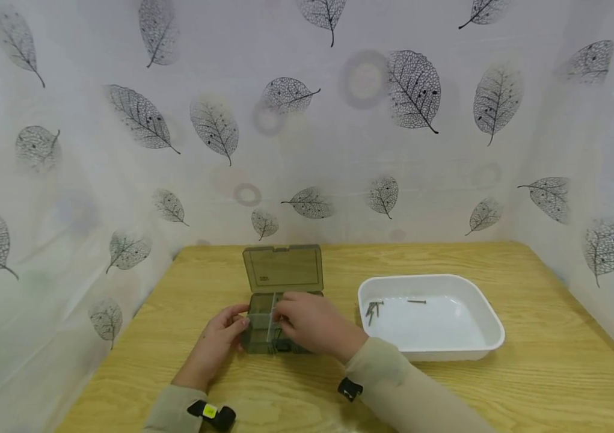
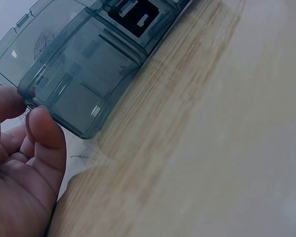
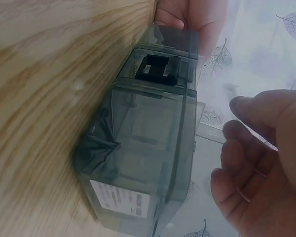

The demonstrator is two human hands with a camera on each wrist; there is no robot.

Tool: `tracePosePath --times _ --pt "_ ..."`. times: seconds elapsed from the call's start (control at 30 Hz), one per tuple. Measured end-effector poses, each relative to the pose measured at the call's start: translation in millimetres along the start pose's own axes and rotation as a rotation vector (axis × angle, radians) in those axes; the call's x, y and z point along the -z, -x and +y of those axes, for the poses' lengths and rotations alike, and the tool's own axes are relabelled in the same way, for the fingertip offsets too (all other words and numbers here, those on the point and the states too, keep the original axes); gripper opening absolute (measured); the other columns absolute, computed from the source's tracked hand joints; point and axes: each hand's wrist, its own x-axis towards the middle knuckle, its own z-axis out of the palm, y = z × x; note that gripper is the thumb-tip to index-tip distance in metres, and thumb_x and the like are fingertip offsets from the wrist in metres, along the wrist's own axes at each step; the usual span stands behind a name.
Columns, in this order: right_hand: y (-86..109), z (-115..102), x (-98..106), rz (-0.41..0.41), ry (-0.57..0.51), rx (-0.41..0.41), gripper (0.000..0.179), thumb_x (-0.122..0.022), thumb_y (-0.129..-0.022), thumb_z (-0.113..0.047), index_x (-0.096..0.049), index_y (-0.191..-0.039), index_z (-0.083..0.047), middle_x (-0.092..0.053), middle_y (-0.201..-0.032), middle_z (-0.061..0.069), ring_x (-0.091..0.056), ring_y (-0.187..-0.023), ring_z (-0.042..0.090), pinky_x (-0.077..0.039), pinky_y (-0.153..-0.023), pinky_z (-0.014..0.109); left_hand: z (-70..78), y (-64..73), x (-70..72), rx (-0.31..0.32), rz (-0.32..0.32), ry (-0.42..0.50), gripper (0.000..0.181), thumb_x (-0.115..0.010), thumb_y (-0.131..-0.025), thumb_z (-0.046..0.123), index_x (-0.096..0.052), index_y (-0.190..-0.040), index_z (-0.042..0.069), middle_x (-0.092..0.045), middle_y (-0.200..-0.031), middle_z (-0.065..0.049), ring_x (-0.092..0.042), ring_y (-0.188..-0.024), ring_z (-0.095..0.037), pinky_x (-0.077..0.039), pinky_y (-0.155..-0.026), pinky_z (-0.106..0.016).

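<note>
A translucent grey-green compartment box (image 1: 259, 337) stands on the table, its hinged lid (image 1: 284, 268) raised at the back. My left hand (image 1: 221, 332) grips its left side, with thumb and index finger at the corner in the left wrist view. Over the middle divider hovers my right hand (image 1: 312, 322). In the right wrist view, its thumb and loosely curled fingers stand apart, with nothing plainly seen between them. Dark slender pieces (image 3: 101, 143) lie inside the box near its labelled end. A black latch (image 3: 159, 69) is on the front wall.
To the right of the box stands a white plastic tray (image 1: 431, 355). Several screws (image 1: 373, 310) are bunched at its left end, and a single screw (image 1: 417, 301) lies near its back wall. A leaf-patterned curtain (image 1: 339, 150) surrounds the wooden table (image 1: 545, 337).
</note>
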Motion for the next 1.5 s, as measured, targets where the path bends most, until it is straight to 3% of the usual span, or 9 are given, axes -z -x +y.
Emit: tracePosePath --times 0.23,0.5,0.7,1.0,1.17,1.5 --pt "2.4 2.6 0.1 0.001 -0.002 -0.013 0.014 -0.069 -0.098 -0.027 -0.076 -0.109 -0.022 -0.061 -0.098 -0.01 -0.058 -0.087 0.007 -0.053 -0.074 0.027 -2.2 0.8 0.8 0.003 -0.01 0.002 0.038 -0.057 -0.105 0.014 -0.053 -0.141 0.004 -0.057 -0.104 -0.016 -0.053 -0.073 -0.022 -0.053 -0.06 -0.031" --pt "17.2 21.9 6.9 0.039 -0.033 -0.026 0.015 -0.069 -0.097 -0.021 -0.074 -0.11 -0.017 -0.065 -0.108 -0.004 -0.061 -0.1 0.015 -0.054 -0.086 0.033 1.1 1.0 0.9 0.005 -0.011 -0.011 0.038 -0.056 -0.105 0.013 -0.053 -0.142 0.005 -0.057 -0.105 -0.017 -0.053 -0.07 -0.022 -0.054 -0.061 -0.032" --pt "31.6 36.2 14.8 0.062 -0.027 -0.085 0.017 -0.071 -0.095 -0.023 -0.073 -0.112 -0.02 -0.063 -0.109 -0.004 -0.061 -0.097 0.015 -0.055 -0.076 0.033 3.9 1.6 1.4 0.011 -0.004 -0.015 0.038 -0.056 -0.105 0.014 -0.053 -0.142 0.005 -0.057 -0.106 -0.016 -0.053 -0.071 -0.023 -0.053 -0.061 -0.032" --pt "66.9 62.7 30.0 0.113 -0.014 -0.152 0.019 -0.074 -0.093 -0.021 -0.072 -0.111 -0.018 -0.062 -0.106 -0.003 -0.062 -0.098 0.017 -0.055 -0.08 0.038 2.0 1.5 0.3 0.009 -0.002 -0.011 0.037 -0.057 -0.105 0.014 -0.055 -0.141 0.006 -0.058 -0.106 -0.016 -0.053 -0.07 -0.023 -0.054 -0.061 -0.032" --pt "91.8 87.8 38.1 0.102 -0.014 -0.212 0.021 -0.073 -0.093 -0.019 -0.072 -0.113 -0.016 -0.062 -0.108 -0.004 -0.062 -0.093 0.016 -0.055 -0.079 0.036 3.1 2.0 -1.0 -0.002 -0.003 -0.011 0.038 -0.057 -0.105 0.014 -0.053 -0.141 0.004 -0.059 -0.107 -0.017 -0.053 -0.07 -0.021 -0.053 -0.061 -0.032" --pt "140.4 141.7 49.7 0.05 -0.007 -0.383 0.029 -0.073 -0.092 -0.021 -0.07 -0.119 -0.013 -0.064 -0.122 0.007 -0.064 -0.103 0.028 -0.054 -0.084 0.05 1.0 1.2 -0.8 -0.011 0.008 -0.026 0.038 -0.057 -0.105 0.014 -0.054 -0.141 0.003 -0.059 -0.105 -0.016 -0.054 -0.069 -0.021 -0.052 -0.06 -0.031"
